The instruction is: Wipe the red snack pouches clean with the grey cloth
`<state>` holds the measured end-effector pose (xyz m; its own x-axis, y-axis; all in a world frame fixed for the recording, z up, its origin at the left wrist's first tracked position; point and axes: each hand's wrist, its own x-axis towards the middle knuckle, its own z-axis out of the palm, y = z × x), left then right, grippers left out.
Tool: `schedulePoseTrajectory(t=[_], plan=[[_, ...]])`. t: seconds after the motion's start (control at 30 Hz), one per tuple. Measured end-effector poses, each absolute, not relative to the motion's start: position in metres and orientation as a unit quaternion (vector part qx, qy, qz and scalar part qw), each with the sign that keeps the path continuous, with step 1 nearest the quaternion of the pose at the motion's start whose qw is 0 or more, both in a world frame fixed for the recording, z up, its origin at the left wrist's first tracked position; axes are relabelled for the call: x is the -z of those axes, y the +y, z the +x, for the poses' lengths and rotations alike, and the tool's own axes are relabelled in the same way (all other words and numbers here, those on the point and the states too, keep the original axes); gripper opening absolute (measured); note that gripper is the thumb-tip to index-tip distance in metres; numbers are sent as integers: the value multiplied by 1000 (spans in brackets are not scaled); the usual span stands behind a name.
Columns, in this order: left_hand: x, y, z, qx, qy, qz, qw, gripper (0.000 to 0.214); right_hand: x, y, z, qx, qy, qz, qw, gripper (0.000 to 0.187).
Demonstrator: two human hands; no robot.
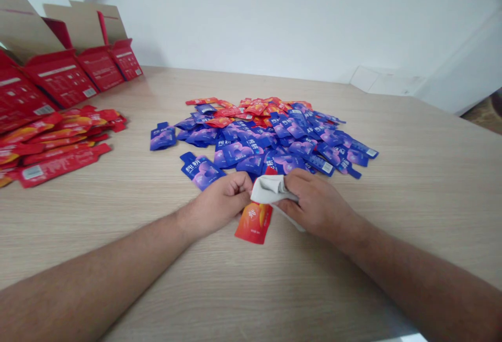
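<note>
A red-orange sachet (pixel 254 223) hangs down below my hands, its upper part hidden by a folded white cloth (pixel 270 189). My left hand (pixel 219 206) has its fingers curled closed at the sachet, beside the cloth's left end. My right hand (pixel 317 206) grips the cloth over the sachet. A blue sachet (pixel 201 170) lies on the table just beyond my left hand. Behind both hands spreads a heap of mixed blue and red sachets (pixel 266 133).
Red sachets lie in a loose pile (pixel 58 143) on the left of the light wood table (pixel 125 221). Open red cartons (pixel 60 78) stand along the far left edge. A white wall (pixel 274 18) rises behind the table.
</note>
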<state>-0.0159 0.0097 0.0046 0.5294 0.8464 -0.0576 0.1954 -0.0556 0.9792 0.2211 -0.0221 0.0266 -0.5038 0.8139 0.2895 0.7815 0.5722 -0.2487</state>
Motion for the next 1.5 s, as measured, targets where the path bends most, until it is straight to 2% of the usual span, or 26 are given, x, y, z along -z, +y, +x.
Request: schedulePoseTrajectory(t=[0.13,0.37,0.53,0.73,0.97,1.17,1.37,1.5], plan=[[-5,9,-15,-295,394,667,558,21,-28,-30,216,-88,-906,-386,150,7],[-4,10,-15,-284,389,657,581,21,-28,-21,220,-55,-858,-470,200,7],[-6,10,-15,-294,391,655,575,20,-31,-32,212,-106,-911,-371,143,3],[-5,11,-15,-285,396,659,573,19,-29,-25,218,-59,-849,-484,204,8],[-7,8,-14,-296,385,656,577,18,-30,-34,212,-103,-908,-378,147,7],[-2,10,-15,-287,391,652,582,20,-26,-22,220,-43,-842,-494,212,10],[-3,9,-14,-307,394,640,585,21,-27,-33,214,-100,-906,-379,156,8],[-4,9,-14,-299,394,637,591,22,-27,-24,220,-63,-868,-454,190,9]])
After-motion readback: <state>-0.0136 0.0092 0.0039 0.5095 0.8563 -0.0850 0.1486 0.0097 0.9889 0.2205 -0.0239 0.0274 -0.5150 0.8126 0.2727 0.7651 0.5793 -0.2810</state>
